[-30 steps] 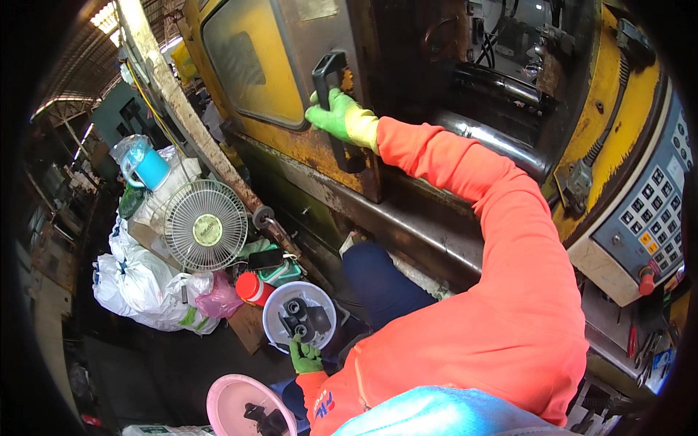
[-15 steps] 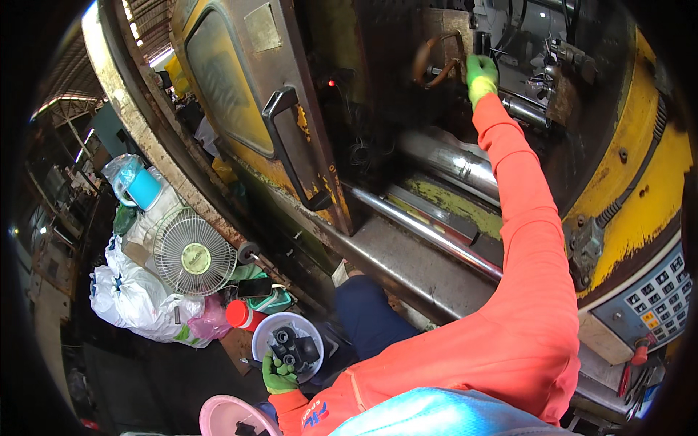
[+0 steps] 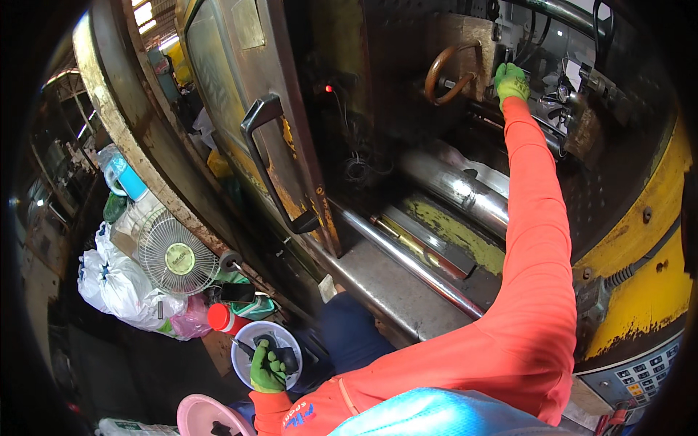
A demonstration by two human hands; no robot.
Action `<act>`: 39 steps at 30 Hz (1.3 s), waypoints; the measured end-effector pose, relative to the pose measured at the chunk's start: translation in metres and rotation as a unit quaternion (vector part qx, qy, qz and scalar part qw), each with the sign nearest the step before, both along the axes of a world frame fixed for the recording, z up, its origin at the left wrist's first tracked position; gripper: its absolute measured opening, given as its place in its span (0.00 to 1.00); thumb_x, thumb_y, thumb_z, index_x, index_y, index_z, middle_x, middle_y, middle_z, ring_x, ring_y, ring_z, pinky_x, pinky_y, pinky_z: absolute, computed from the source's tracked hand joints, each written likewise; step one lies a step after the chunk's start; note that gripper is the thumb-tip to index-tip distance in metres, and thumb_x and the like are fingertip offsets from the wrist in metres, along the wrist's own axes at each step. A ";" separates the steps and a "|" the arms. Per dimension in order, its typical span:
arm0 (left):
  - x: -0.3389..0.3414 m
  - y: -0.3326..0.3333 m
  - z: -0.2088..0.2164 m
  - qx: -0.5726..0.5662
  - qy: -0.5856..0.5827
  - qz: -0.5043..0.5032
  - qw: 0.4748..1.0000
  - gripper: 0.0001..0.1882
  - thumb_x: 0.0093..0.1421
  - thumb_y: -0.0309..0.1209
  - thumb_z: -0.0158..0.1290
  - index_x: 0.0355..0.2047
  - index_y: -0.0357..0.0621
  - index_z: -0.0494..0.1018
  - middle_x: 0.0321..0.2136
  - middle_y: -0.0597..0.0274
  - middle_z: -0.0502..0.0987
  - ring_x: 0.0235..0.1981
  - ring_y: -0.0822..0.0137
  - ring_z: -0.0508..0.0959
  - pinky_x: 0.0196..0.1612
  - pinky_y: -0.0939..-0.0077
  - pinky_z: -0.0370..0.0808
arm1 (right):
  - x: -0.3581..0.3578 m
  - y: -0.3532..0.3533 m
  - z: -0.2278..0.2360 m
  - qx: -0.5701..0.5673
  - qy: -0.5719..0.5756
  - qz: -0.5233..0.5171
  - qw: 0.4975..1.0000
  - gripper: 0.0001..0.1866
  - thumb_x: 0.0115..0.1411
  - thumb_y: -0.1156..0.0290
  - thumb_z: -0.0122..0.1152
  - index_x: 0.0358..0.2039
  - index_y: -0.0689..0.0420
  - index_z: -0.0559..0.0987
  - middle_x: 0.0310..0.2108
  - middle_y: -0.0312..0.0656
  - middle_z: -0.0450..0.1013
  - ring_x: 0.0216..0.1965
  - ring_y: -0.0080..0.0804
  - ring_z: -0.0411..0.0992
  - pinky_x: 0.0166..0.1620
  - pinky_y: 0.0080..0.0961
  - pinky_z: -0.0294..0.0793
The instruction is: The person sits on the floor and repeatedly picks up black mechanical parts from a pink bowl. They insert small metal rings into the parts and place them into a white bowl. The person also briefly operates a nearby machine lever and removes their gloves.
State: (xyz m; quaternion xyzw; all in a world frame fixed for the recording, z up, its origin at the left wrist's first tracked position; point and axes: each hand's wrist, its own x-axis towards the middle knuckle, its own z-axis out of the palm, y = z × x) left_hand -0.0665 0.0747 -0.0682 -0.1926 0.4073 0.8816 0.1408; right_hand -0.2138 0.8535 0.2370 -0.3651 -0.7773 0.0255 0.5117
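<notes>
My right arm reaches far into the machine. My right hand point(image 3: 512, 81), in a green glove, is closed beside the metal block at the rusty handwheel point(image 3: 452, 73); what its fingers hold, if anything, is hidden. Low at the left, my left hand point(image 3: 267, 369), also gloved in green, is closed over a white basin point(image 3: 238, 361). From its fist a slim dark tool point(image 3: 244, 349) sticks out; its exact kind is unclear. Black molded parts point(image 3: 289, 357) lie in the basin, against the gloved fingers.
A machine door with a black handle point(image 3: 256, 116) stands at the left of the opening. Steel bars point(image 3: 407, 258) cross the machine's front. A fan point(image 3: 179, 254), white bags point(image 3: 116, 287), a red-lidded jar point(image 3: 222, 318) and a pink basin point(image 3: 190, 414) stand left. A control panel point(image 3: 640, 378) sits lower right.
The view has shifted slightly. My right hand stays near the block by the handwheel. My left hand has moved further over the white basin and its black parts.
</notes>
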 end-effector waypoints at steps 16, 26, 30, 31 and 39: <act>0.014 -0.049 0.013 -0.058 0.022 0.099 0.993 0.12 0.62 0.41 0.53 0.37 0.46 0.75 0.19 0.72 0.72 0.14 0.76 0.69 0.17 0.82 0.70 | 0.043 0.010 0.008 0.064 0.192 0.002 0.979 0.22 0.61 0.54 0.45 0.34 0.60 0.79 0.36 0.55 0.75 0.37 0.53 0.73 0.41 0.45 0.71; -0.006 0.001 0.084 -0.072 0.189 -0.088 0.975 0.13 0.63 0.39 0.51 0.36 0.42 0.75 0.20 0.68 0.70 0.17 0.75 0.67 0.22 0.79 0.66 | 0.086 -0.203 0.036 -0.194 0.430 0.619 0.628 0.10 0.62 0.66 0.59 0.40 0.58 0.78 0.35 0.36 0.76 0.32 0.23 0.71 0.34 0.20 0.70; 0.006 0.024 0.135 -0.077 0.313 -0.146 0.935 0.16 0.64 0.38 0.49 0.44 0.38 0.74 0.20 0.67 0.70 0.14 0.77 0.63 0.19 0.83 0.58 | 0.105 -0.357 0.033 0.129 0.206 0.607 0.757 0.07 0.59 0.73 0.58 0.38 0.59 0.78 0.31 0.38 0.75 0.30 0.31 0.73 0.33 0.25 0.71; 0.009 0.027 0.145 -0.050 0.390 -0.148 0.907 0.17 0.64 0.38 0.48 0.45 0.38 0.74 0.20 0.66 0.70 0.14 0.78 0.62 0.18 0.83 0.57 | 0.104 -0.397 0.025 0.384 0.187 0.547 0.720 0.08 0.56 0.76 0.58 0.37 0.60 0.78 0.30 0.38 0.75 0.29 0.32 0.72 0.32 0.26 0.71; 0.014 -0.005 0.138 -0.005 0.241 0.130 0.962 0.10 0.60 0.36 0.55 0.31 0.41 0.75 0.11 0.67 0.67 0.11 0.72 0.66 0.17 0.76 0.65 | 0.121 -0.604 -0.070 0.612 -0.066 0.615 0.493 0.16 0.46 0.70 0.60 0.38 0.56 0.78 0.34 0.37 0.72 0.36 0.31 0.72 0.37 0.32 0.72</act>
